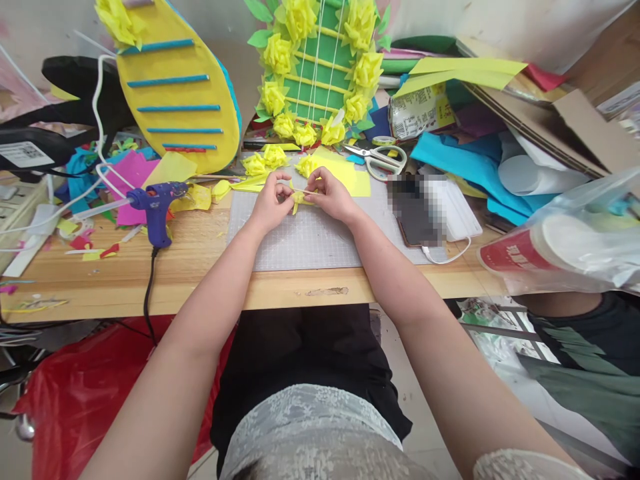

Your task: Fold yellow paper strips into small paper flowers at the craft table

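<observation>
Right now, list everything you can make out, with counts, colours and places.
Table: one, brown, middle
Mat: one, grey, front centre
Glue gun: one, blue, left
Striped board: one, yellow, back left
Flowered board: one, green, back centre
Loose flowers: at least three, yellow, behind hands
Scissors: one pair, pale, centre right
Phone: one, dark, mat's right
Cabled device: one, white, beside phone
Paper: many, mixed colours, right and left
Cup: one, red and white, right
Plastic sheeting: one, red, lower left
Left hand, right hand: one each, bare, over mat, at a yellow piece
</observation>
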The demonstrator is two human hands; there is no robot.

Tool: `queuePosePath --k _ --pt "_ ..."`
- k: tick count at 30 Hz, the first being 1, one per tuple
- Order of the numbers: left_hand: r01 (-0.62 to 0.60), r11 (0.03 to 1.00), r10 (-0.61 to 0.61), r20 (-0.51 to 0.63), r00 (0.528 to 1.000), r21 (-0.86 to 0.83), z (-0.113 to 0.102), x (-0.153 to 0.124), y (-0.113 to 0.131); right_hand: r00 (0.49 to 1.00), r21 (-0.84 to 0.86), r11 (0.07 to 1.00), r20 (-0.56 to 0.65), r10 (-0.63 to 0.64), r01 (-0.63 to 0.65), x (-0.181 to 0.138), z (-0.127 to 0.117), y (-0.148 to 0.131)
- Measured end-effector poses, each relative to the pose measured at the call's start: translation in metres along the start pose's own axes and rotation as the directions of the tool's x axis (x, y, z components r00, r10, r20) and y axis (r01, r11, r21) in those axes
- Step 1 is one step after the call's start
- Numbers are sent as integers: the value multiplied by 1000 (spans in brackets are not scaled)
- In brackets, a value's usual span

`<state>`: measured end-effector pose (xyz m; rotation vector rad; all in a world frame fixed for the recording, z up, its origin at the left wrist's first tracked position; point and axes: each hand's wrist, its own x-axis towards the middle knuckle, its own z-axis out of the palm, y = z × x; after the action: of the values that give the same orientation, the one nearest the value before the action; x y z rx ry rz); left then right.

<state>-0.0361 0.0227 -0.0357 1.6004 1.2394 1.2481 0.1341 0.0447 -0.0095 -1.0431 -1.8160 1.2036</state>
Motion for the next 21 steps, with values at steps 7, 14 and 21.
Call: queuePosePath --k 7,14,21 --pt "-39 998 39 -8 999 46 -1 -2 4 997 49 999 78 -14 10 -1 -2 1" --pt "37 998 -38 -21 999 -51 -1 -2 6 998 -105 993 17 -59 61 -3 0 -3" --pt "16 999 -17 -24 1000 -40 -1 -2 3 994 -194 979 -80 -81 64 -3 5 -7"
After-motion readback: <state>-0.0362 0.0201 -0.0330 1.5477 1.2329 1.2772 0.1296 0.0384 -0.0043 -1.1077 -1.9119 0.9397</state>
